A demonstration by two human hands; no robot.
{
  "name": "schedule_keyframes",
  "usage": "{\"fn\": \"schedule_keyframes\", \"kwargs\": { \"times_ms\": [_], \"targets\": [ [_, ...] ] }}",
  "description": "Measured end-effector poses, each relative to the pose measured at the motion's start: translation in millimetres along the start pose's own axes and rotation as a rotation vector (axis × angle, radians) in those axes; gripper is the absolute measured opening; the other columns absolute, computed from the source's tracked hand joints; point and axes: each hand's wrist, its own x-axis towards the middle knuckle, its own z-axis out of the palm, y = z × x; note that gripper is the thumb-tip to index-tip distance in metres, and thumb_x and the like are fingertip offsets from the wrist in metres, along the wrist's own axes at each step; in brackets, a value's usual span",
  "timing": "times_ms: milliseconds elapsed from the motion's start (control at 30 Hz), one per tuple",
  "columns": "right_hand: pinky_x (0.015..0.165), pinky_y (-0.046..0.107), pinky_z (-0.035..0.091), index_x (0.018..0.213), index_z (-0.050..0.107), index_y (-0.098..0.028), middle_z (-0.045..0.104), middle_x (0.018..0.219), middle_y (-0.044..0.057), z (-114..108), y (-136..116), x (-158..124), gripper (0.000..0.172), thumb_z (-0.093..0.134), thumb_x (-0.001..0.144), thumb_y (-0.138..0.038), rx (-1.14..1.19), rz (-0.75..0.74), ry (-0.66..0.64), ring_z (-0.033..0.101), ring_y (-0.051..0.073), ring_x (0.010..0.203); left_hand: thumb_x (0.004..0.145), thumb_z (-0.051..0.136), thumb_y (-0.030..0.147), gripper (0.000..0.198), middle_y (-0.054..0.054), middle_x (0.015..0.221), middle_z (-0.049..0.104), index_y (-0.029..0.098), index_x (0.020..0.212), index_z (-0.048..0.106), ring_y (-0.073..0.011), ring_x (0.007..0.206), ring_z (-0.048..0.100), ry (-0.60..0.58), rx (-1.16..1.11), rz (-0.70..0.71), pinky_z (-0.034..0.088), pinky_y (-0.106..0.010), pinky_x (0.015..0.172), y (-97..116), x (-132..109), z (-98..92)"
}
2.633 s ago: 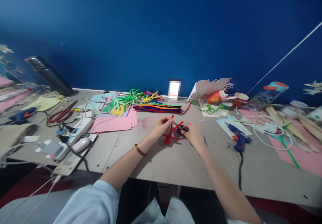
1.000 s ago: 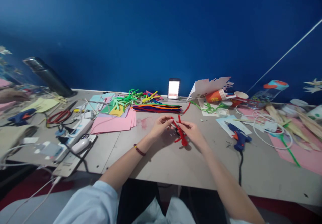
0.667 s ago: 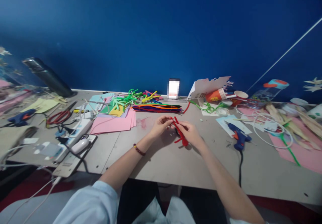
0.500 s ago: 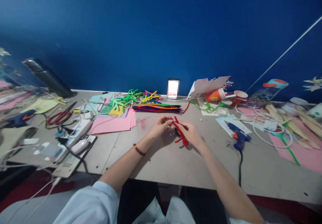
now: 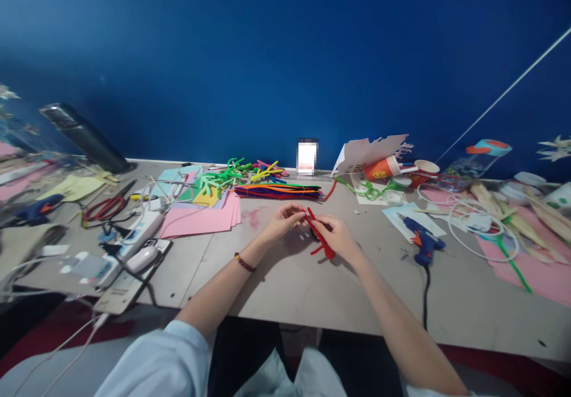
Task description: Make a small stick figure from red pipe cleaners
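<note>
Left hand (image 5: 282, 223) and right hand (image 5: 338, 235) are close together above the tabletop (image 5: 285, 302), centre front. Between them is a red pipe-cleaner figure (image 5: 320, 236), with several short arms, held up off the surface and tilted, lower end pointing down-right.

Left fingers (image 5: 297, 211) are nearly closed, pinching the figure near its upper end. Right fingers (image 5: 322, 223) are curled around its middle, also gripping it. Exact contact points are partly hidden by the hands. A small dark object (image 5: 314, 235) sits behind the figure, between the hands; too hidden to identify.

Beaded bracelet (image 5: 243, 262) on left wrist. Light blue sleeve (image 5: 151, 361) at lower left.

Around the hands: pink paper stack (image 5: 196, 221) to the left, with a pink stain (image 5: 254, 217) just beside it. Bundle of multicoloured pipe cleaners (image 5: 277, 191) straight ahead, green pipe-cleaner pieces (image 5: 223, 176) behind and left of it. Blue glue gun (image 5: 423, 243) to the right, lying on a pale blue sheet (image 5: 410, 224). Orange paper cup (image 5: 383, 169) on its side, far right of the bundle. Power strip (image 5: 138, 236) and red-handled scissors (image 5: 104, 208) far left.
</note>
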Motion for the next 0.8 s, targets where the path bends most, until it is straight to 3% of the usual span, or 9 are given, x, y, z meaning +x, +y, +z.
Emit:
{"fn": "schedule_keyframes", "kwargs": {
  "times_ms": [367,667,800],
  "targets": [
    [0.073,0.038,0.052,0.094,0.073,-0.021,0.068,0.084,0.006,-1,-5,-1,0.034,0.049,0.086,-0.044,0.001,0.005,-0.018,0.063,0.022,0.078,0.061,0.078,0.032,0.024,-0.001,0.068,0.064,0.016,0.070,0.063,-0.0104,0.059,0.056,0.070,-0.002,0.014,0.044,-0.023,0.054,3,-1,3.4],
    [0.078,0.038,0.052,0.093,0.073,-0.023,0.071,0.089,0.006,1,-1,-1,0.026,0.053,0.084,-0.037,0.028,-0.018,0.047,0.065,0.023,0.085,0.062,0.078,0.034,0.026,-0.003,0.072,0.067,0.016,0.078,0.068,-0.0118,0.063,0.059,0.083,-0.026,-0.015,0.045,-0.023,0.055,-3,1,1.2],
    [0.075,0.037,0.054,0.093,0.073,-0.022,0.072,0.090,0.006,5,6,-1,0.028,0.057,0.081,-0.041,0.096,0.056,0.089,0.067,0.022,0.081,0.065,0.077,0.035,0.027,-0.003,0.075,0.068,0.017,0.084,0.069,-0.0105,0.061,0.059,0.093,-0.025,0.008,0.045,-0.022,0.055,-6,2,0.8]
  ]
}}
